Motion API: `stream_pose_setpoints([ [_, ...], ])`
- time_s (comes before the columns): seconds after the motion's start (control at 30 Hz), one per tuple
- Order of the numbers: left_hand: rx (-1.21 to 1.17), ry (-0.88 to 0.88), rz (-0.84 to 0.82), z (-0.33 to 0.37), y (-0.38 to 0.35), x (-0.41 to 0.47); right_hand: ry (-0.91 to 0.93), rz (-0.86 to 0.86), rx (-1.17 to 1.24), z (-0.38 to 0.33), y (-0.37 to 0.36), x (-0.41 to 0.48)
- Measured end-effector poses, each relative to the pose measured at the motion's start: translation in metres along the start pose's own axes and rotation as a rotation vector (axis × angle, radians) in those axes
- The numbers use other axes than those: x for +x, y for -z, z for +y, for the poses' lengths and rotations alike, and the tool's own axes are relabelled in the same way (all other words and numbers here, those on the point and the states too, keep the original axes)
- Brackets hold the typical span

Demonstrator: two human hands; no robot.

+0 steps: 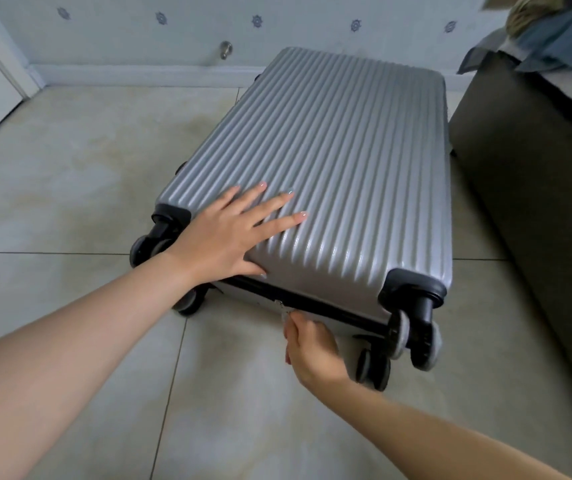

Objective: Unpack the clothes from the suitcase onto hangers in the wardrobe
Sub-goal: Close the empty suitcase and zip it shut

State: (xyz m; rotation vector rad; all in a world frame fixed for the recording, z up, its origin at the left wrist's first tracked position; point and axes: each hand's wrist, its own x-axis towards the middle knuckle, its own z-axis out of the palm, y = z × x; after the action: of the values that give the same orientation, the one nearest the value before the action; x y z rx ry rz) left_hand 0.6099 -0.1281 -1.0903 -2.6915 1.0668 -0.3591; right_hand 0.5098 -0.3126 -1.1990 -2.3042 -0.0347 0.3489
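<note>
**Suitcase closed on the floor, zip at the fingertips**

The grey ribbed suitcase [329, 161] lies flat and closed on the tiled floor [69, 188], wheels [416, 337] toward the person. The left hand [223, 237] rests flat on the lid near its closest edge, fingers straight and spread apart, with the ribs running away beyond the fingertips. Below that hand's thumb, at the black zip band, the right hand [312, 348] has its fingers curled together. It seems to be pinching the zipper pull [283, 309], though the fingertips are mostly hidden. Farther right of those fingers stands a dark upholstered bench [527, 188].
</note>
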Motion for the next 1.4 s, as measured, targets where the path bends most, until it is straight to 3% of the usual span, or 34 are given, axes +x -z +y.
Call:
stream_pose_setpoints([
  [0.23, -0.01, 0.09, -0.083, -0.046, 0.001, -0.035, -0.084, -0.037, 0.143, 0.033, 0.003, -0.02],
  [0.37, -0.022, 0.178, -0.115, -0.073, 0.001, -0.057, 0.22, 0.0, -0.164, 0.047, 0.015, -0.029],
  [0.57, -0.135, 0.224, -0.174, -0.085, 0.001, -0.058, 0.435, 0.127, -0.43, 0.066, 0.044, -0.025],
  [0.7, -0.132, 0.347, -0.112, -0.063, 0.024, -0.05, 0.55, 0.253, -0.606, 0.059, 0.052, -0.022],
  [0.77, -0.234, 0.407, 0.066, -0.032, 0.048, -0.027, 0.556, 0.256, -0.635, 0.055, 0.054, -0.022],
  [0.83, -0.381, 0.387, 0.12, 0.02, 0.075, 0.008, 0.572, 0.23, -0.598, 0.052, 0.052, -0.021],
  [0.9, -0.365, 0.281, -0.018, 0.076, 0.09, 0.043, 0.581, 0.194, -0.528, 0.05, 0.048, -0.022],
  [1.0, -0.088, 0.279, -0.239, 0.122, 0.073, 0.076, 0.528, 0.207, -0.453, 0.043, 0.043, -0.028],
  [1.07, 0.013, 0.358, -0.301, 0.122, 0.057, 0.077, 0.489, 0.22, -0.519, 0.039, 0.041, -0.033],
  [1.17, -0.038, 0.399, -0.294, 0.107, 0.045, 0.064, 0.431, 0.197, -0.657, 0.04, 0.05, -0.029],
  [1.3, -0.049, 0.41, -0.316, 0.076, 0.044, 0.035, 0.349, 0.229, -0.664, 0.03, 0.072, 0.005],
  [1.4, -0.042, 0.449, -0.338, 0.045, 0.042, 0.003, 0.245, 0.137, -0.626, 0.012, 0.073, 0.048],
])
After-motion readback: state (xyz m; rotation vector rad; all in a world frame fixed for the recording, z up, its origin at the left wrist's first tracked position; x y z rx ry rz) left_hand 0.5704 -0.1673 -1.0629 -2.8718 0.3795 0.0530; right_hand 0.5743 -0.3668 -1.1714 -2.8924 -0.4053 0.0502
